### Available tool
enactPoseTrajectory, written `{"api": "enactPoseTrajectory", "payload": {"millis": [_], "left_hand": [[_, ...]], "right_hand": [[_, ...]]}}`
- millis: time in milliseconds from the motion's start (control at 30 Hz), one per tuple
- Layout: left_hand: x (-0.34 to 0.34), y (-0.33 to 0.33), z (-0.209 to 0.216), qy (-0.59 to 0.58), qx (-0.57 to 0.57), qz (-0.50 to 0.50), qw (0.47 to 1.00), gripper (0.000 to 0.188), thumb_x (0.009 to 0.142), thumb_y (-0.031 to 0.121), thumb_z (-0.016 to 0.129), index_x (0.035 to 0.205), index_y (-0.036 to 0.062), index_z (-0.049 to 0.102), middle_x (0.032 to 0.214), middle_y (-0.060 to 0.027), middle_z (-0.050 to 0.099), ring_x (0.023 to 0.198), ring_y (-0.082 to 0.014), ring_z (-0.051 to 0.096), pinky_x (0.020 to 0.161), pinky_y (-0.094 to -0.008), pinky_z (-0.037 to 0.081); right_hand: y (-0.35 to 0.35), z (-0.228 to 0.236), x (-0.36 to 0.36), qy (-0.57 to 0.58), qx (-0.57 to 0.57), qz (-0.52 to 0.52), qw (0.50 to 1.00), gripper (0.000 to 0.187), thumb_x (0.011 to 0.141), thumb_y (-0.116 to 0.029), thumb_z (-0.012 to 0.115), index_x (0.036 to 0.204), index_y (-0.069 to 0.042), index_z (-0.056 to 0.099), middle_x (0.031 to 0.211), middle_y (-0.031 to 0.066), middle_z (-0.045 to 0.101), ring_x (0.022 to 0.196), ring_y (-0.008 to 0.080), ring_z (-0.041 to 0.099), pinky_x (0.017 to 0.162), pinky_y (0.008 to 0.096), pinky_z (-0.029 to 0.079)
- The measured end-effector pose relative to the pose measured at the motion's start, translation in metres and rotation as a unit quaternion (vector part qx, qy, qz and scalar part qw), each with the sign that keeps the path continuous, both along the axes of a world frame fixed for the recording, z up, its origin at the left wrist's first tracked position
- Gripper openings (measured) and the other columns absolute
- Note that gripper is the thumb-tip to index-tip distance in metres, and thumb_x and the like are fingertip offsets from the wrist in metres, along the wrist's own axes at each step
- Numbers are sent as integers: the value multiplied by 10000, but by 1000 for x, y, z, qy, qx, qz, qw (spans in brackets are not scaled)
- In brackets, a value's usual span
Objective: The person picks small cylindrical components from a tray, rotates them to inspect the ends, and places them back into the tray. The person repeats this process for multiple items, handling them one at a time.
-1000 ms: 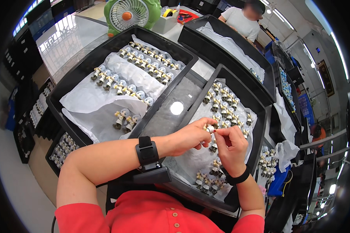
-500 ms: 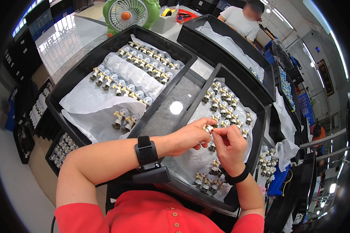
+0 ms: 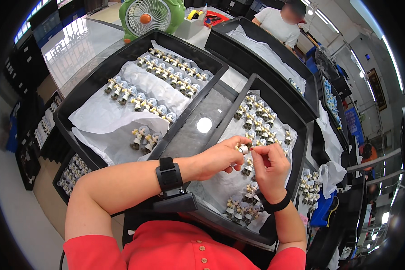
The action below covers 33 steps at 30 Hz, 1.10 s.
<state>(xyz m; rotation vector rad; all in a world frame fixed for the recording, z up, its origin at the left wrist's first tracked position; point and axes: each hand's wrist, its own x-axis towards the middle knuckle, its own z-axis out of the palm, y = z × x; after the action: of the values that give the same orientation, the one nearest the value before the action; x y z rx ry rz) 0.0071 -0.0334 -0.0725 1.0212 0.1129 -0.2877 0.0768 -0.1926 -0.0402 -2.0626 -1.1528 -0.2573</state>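
Over the right-hand black tray (image 3: 253, 81), my left hand (image 3: 220, 158) pinches a small figurine (image 3: 243, 149) between thumb and forefinger. The figurine has white clothing and a dark end. Close beside it, my right hand (image 3: 271, 170) is closed, thumb against forefinger. A tiny red spot shows at those fingertips; whether it is a small part or a nail, I cannot tell. Beneath and around my hands, several rows of like figurines (image 3: 259, 122) with pale blue hair lie on white paper (image 3: 218, 186). A nearer group of figurines (image 3: 242, 210) lies at the tray's front.
Left of my hands, a larger black tray (image 3: 72, 135) holds more figurines on paper. Behind it stands a green fan (image 3: 146, 19). Another deep black tray (image 3: 256, 49) lies at the back, with a co-worker (image 3: 279, 24) beyond it. More figurines (image 3: 309, 185) sit at the right.
My right hand has drawn slightly to the right, away from the figurine, showing more of it. My left hand has stayed nearly in place, still pinching the figurine.
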Motion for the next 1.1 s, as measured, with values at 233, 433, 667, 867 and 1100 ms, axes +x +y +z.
{"api": "enactPoseTrajectory", "payload": {"millis": [233, 433, 667, 867, 1100], "left_hand": [[-1, 1, 3, 3, -11, -3, 1000, 585, 810, 58, 507, 1373, 71, 351, 832, -17, 522, 752, -80, 502, 637, -235, 396], [0, 1, 3, 9, -5, 0, 1000, 578, 809, 57, 502, 1368, 73, 357, 848, -18, 515, 747, -80, 502, 632, -237, 395], [-1, -1, 4, 0, 4, -15, 1000, 565, 808, 56, 495, 1358, 72, 365, 835, -13, 513, 730, -80, 499, 628, -236, 391], [-1, -1, 3, 3, -1, -26, 1000, 552, 812, 63, 483, 1352, 72, 370, 819, -8, 507, 723, -78, 492, 632, -240, 389], [-1, 2, 3, 17, -46, -11, 999, 547, 813, 63, 472, 1350, 64, 373, 812, -11, 488, 723, -96, 491, 638, -242, 390]], "right_hand": [[0, 2, -6, 23, -5, 15, 1000, 77, 777, 48, 657, 816, 4, 608, 732, 66, 535, 582, 132, 566, 500, 235, 452], [1, -2, -3, 0, 10, 8, 1000, 87, 769, 50, 661, 808, -4, 605, 713, 61, 523, 558, 129, 537, 487, 234, 425], [2, -1, -4, -11, 10, 8, 1000, 90, 761, 53, 665, 797, -4, 605, 711, 60, 521, 557, 130, 541, 485, 235, 421], [3, 1, -3, -14, 3, 11, 1000, 85, 766, 52, 664, 801, -5, 611, 711, 63, 530, 559, 128, 546, 485, 230, 424], [-5, 7, -5, 14, 15, -7, 1000, 75, 771, 50, 661, 807, 0, 618, 736, 69, 555, 575, 131, 573, 506, 233, 456]]}}
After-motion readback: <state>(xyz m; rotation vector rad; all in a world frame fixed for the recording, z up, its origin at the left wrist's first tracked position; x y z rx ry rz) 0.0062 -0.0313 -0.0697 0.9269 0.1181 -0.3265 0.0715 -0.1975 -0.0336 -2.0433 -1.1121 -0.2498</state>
